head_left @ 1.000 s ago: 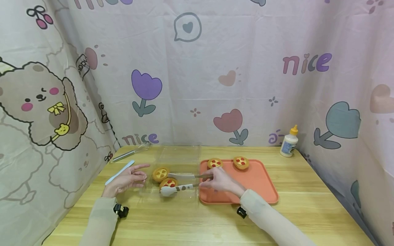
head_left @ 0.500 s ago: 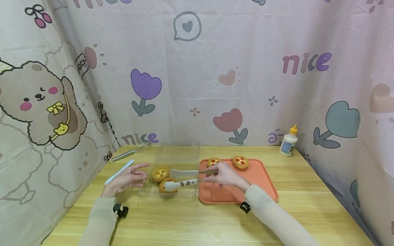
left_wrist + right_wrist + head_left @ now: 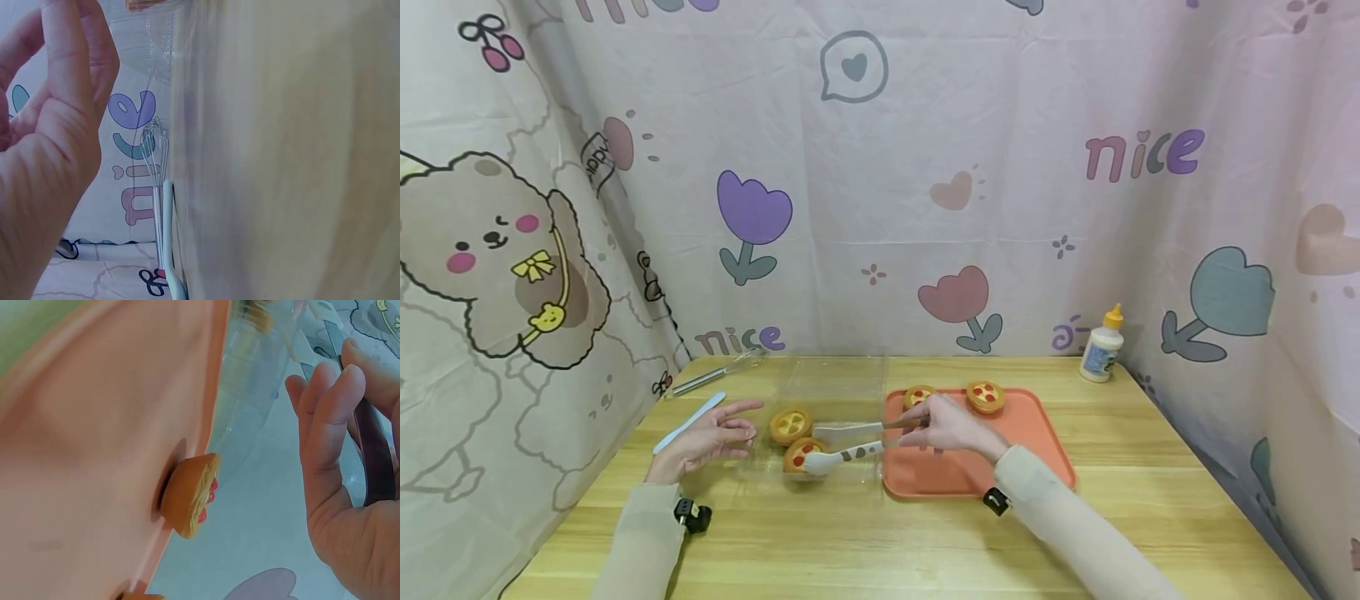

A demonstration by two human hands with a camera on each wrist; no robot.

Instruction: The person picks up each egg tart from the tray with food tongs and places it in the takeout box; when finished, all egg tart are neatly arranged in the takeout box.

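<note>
My right hand (image 3: 951, 427) grips a pair of tongs (image 3: 859, 451) with pale, brown-spotted ends and a dark handle. The tongs reach left into an open clear plastic box (image 3: 857, 392). One tip overlaps a red-topped tart (image 3: 801, 456) inside; whether it is pinched cannot be told. A yellow-topped tart (image 3: 790, 426) lies just behind that one. My left hand (image 3: 711, 437) hovers by the box's left side with fingers loosely extended, holding nothing; contact with the box cannot be made out. In the right wrist view, fingers and thumb wrap the tongs' dark handle (image 3: 375, 456).
An orange tray (image 3: 1000, 475) lies right of the box, with two red-topped tarts along its back edge, one a tart (image 3: 985, 397) near the middle. A light blue spatula-like stick (image 3: 691, 422) and a whisk (image 3: 711, 374) lie at left. A glue bottle (image 3: 1101, 354) stands back right.
My right hand and the tongs have shifted slightly up and right. The red-topped tart in the box tipped, then settled a little further left with its topping showing. My left hand has hardly moved.
</note>
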